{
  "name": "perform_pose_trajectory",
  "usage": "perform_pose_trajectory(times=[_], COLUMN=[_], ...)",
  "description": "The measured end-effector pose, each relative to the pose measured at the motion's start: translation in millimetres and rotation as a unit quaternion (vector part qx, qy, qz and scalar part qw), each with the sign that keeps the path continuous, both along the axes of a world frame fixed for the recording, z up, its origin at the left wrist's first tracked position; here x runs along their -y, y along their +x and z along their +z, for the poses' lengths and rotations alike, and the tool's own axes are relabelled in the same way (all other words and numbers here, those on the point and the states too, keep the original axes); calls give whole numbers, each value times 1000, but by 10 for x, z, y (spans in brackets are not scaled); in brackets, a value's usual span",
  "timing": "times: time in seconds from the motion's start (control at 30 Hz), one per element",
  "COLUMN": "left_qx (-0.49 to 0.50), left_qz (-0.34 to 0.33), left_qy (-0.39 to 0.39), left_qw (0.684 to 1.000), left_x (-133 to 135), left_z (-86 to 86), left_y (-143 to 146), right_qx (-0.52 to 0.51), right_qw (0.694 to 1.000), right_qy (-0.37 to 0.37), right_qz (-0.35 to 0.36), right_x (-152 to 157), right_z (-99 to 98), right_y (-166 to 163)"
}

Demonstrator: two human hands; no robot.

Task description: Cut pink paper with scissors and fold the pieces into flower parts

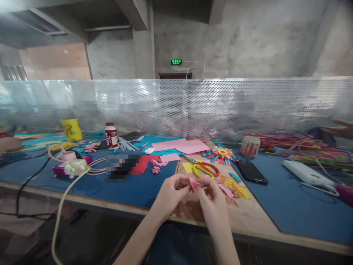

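A small folded pink paper piece is held up between my two hands, above the table's front edge. My left hand pinches it from the left with thumb and forefinger. On the other side, my right hand grips it with bent fingertips. Just beyond lie scissors with yellow and red handles, their blades pointing away to the left. Several pink folded paper pieces rest left of the scissors. A multicoloured paper flower lies behind them.
Pink paper sheets and yellow scraps lie about. A black phone, a white power strip and a clear jar are rightward. Leftward stand a bottle, yellow container and cables. Other people's hands show at both edges.
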State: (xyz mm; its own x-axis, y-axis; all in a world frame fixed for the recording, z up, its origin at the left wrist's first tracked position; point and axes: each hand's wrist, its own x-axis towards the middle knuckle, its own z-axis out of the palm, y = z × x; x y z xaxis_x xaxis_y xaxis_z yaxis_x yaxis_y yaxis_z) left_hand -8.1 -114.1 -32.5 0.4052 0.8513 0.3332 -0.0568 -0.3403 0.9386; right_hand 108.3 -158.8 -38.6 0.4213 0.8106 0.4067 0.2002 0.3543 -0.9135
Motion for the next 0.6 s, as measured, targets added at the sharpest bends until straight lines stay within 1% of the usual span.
perform_pose_trajectory(times=[0.13,0.33,0.5,0.6], left_qx=[-8,-3,-8,-15], left_qz=[8,9,3,8], left_qy=[-7,-8,0,4], left_qw=[1000,1000,1000,1000], left_x=[-4,-9,-3,6], left_z=[21,28,20,27], left_y=[4,6,-1,0], right_qx=[52,143,160,149], right_qw=[998,984,977,980], right_qy=[1,37,35,38], right_qz=[-36,-97,-138,-127], right_x=[9,-11,-33,-44], right_z=[-32,-104,-125,-135], right_y=[-13,-58,-108,-102])
